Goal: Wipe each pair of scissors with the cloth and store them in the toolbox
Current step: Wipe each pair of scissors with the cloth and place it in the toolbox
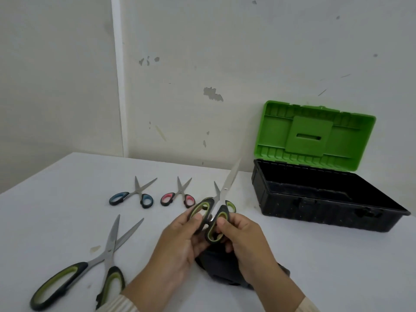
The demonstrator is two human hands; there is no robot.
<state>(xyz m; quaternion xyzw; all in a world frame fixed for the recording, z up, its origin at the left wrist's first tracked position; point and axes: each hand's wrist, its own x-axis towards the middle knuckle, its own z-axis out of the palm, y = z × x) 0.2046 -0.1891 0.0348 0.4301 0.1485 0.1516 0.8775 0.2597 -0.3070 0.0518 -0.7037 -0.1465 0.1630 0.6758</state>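
We hold one pair of green-and-black-handled steel scissors (216, 212) above the white surface (315, 266): the fingers of our left hand (177, 242) are closed on one handle loop, those of our right hand (245, 239) on the other, blades pointing away and up, probably to close them safely. The dark folded cloth (222, 270) lies beneath both hands. Four other pairs lie apart to the left. The black toolbox with raised green lid (315, 199) stands open at right, apparently empty, ready for storage.

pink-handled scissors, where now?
Head view: small pink-handled scissors lie open on the white table, centre, between the blue-handled scissors and the held green-handled scissors.
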